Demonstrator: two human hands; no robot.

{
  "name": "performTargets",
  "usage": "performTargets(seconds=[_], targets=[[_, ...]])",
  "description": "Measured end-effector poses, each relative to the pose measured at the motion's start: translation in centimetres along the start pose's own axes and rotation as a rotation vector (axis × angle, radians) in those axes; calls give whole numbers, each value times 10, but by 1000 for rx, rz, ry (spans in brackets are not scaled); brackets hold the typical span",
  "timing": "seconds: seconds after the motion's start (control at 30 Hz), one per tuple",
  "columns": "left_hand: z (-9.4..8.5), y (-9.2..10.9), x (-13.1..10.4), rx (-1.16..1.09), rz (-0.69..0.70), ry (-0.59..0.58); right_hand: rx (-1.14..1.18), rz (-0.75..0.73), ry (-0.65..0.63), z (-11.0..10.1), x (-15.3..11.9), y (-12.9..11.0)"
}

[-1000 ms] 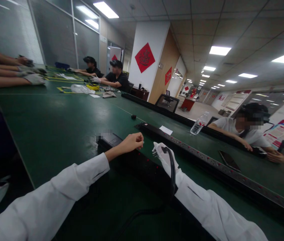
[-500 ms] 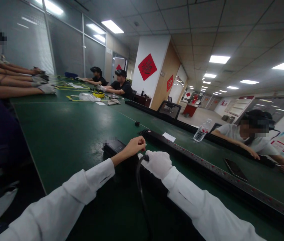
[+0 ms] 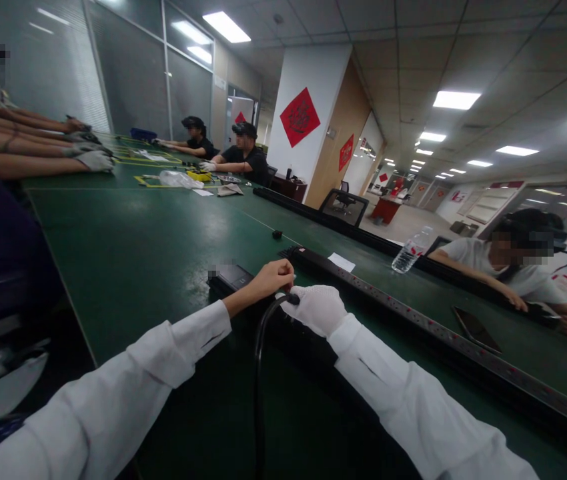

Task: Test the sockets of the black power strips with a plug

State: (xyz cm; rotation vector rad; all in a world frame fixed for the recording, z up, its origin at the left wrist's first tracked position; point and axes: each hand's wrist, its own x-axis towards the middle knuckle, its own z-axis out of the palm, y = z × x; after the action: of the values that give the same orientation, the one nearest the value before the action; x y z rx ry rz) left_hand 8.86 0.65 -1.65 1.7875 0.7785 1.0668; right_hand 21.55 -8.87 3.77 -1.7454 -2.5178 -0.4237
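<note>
A white glove covers my right hand [image 3: 317,309], which is closed round the end of a thick black cable [image 3: 259,387]. The cable bends over and hangs down toward the bottom of the view. Just to its left, my bare left hand [image 3: 274,275] has its fingers pinched together; what they hold, if anything, is too small and hidden to name. The two hands nearly meet above a dark strip along the table. Behind my left wrist lies a flat black device [image 3: 231,277], partly covered by my forearm.
A long black power strip [image 3: 393,300] runs diagonally across the green table [image 3: 128,247]. Near it are a white paper [image 3: 342,262], a small black block [image 3: 277,235], a water bottle [image 3: 412,251] and a phone [image 3: 476,329]. Other people sit at the right, far end and left.
The cable's hanging part has swung left and bows out more. Both hands stay close together in nearly the same pose. The whole view has shifted slightly.
</note>
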Motion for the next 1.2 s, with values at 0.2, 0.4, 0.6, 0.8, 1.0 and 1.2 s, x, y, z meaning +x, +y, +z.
performTargets(seconds=[0.2,0.4,0.6,0.8,1.0,1.2], targets=[[0,13,-6,-18,-5,3,45,12,22,5,2,4],[1,16,-8,-36,-43,8,33,26,90,11,-4,0],[0,10,-5,-42,-12,-3,-15,30,72,0,-12,-12],[0,5,-3,-24,2,-30,-47,-95,156,2,-19,-19],[1,11,-5,-46,4,-48,-8,-128,160,12,-21,-16],[0,8,-4,-80,-2,-63,78,-80,158,15,-22,-12]])
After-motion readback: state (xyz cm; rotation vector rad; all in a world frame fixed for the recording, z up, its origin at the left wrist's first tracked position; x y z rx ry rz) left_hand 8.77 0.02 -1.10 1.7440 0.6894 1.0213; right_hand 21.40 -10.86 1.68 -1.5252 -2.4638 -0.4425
